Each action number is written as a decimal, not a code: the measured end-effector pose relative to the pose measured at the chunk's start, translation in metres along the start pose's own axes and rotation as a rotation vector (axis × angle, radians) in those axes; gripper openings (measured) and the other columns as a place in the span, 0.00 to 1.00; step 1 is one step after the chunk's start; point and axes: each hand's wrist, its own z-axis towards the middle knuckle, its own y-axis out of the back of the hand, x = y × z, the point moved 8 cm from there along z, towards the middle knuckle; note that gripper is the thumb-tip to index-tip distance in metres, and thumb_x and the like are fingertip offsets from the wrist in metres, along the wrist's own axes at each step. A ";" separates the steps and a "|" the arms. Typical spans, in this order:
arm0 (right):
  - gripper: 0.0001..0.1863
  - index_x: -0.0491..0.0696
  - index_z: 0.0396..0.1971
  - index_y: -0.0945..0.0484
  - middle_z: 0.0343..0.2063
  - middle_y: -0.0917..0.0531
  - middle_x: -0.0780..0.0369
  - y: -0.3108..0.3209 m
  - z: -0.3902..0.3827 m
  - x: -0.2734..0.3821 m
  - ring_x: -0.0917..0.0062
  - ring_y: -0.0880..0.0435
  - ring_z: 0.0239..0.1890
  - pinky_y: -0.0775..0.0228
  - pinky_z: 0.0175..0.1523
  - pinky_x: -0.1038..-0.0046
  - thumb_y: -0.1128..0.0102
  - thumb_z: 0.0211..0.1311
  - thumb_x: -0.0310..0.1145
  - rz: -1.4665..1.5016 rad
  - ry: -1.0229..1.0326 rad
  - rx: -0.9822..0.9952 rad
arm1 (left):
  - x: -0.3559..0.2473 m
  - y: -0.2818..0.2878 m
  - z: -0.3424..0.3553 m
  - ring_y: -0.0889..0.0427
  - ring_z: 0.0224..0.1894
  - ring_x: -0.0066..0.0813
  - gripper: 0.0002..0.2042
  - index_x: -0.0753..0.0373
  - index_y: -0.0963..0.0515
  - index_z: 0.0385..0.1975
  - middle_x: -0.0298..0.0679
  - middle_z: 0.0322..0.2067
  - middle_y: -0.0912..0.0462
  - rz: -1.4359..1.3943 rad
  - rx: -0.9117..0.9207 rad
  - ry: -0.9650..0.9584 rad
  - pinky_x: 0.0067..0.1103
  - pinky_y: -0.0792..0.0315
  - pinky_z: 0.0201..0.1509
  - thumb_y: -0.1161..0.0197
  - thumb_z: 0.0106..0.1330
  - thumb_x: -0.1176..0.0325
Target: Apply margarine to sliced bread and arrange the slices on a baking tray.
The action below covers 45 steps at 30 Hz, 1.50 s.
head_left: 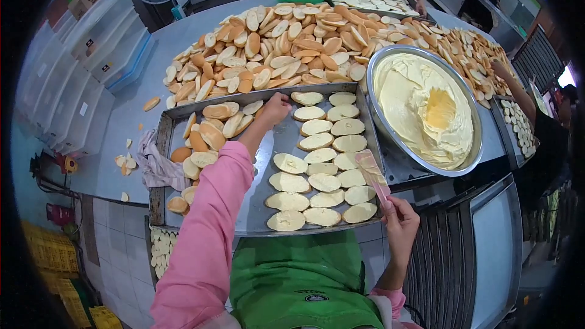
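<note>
Right hand [401, 222] is pinching the pink spatula [373, 173] at the tray's [253, 198] four o'clock, left hand [277, 109] is half-curling at twelve, hold unclear, coated slices [327, 199] are lying toward three; good spreading is probably depending on low, even strokes.

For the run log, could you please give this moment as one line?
left hand: by tray, far edge; right hand: holding pink spatula; tray's right: cream-topped bread slices
</note>
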 end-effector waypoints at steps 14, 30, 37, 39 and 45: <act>0.08 0.38 0.33 0.24 0.22 0.24 0.64 0.006 -0.002 0.001 0.88 0.31 0.18 0.39 0.22 0.88 0.45 0.56 0.26 0.002 0.025 -0.013 | -0.015 -0.023 -0.009 0.28 0.31 0.21 0.15 0.63 0.28 0.37 0.34 0.31 0.24 -0.326 -0.073 0.181 0.19 0.34 0.32 0.47 0.62 0.55; 0.08 0.39 0.32 0.24 0.20 0.25 0.67 0.132 0.051 0.074 0.89 0.34 0.17 0.45 0.22 0.87 0.47 0.57 0.28 -0.335 0.227 -0.452 | -0.035 0.040 -0.040 0.27 0.39 0.51 0.13 0.63 0.28 0.39 0.52 0.36 0.29 0.917 -0.056 -0.326 0.37 0.32 0.43 0.47 0.57 0.65; 0.09 0.45 0.24 0.20 0.21 0.21 0.55 0.098 0.129 0.150 0.62 0.23 0.25 0.33 0.31 0.67 0.42 0.47 0.34 -1.295 0.428 -0.222 | -0.053 0.021 -0.103 0.28 0.40 0.49 0.22 0.55 0.34 0.49 0.50 0.40 0.33 0.925 0.322 -0.400 0.33 0.31 0.42 0.52 0.53 0.80; 0.06 0.46 0.20 0.21 0.21 0.21 0.56 0.081 0.154 0.149 0.63 0.21 0.27 0.31 0.32 0.66 0.43 0.46 0.32 -1.461 0.374 -0.112 | -0.060 0.022 -0.105 0.28 0.40 0.47 0.20 0.56 0.33 0.48 0.48 0.39 0.32 0.926 0.307 -0.402 0.32 0.31 0.42 0.47 0.52 0.78; 0.08 0.42 0.16 0.22 0.17 0.21 0.58 0.039 0.210 0.130 0.68 0.21 0.19 0.29 0.26 0.70 0.42 0.44 0.32 -1.546 0.709 0.137 | -0.067 0.027 -0.099 0.30 0.45 0.40 0.21 0.57 0.29 0.42 0.42 0.39 0.30 0.945 0.173 -0.380 0.31 0.32 0.45 0.35 0.44 0.72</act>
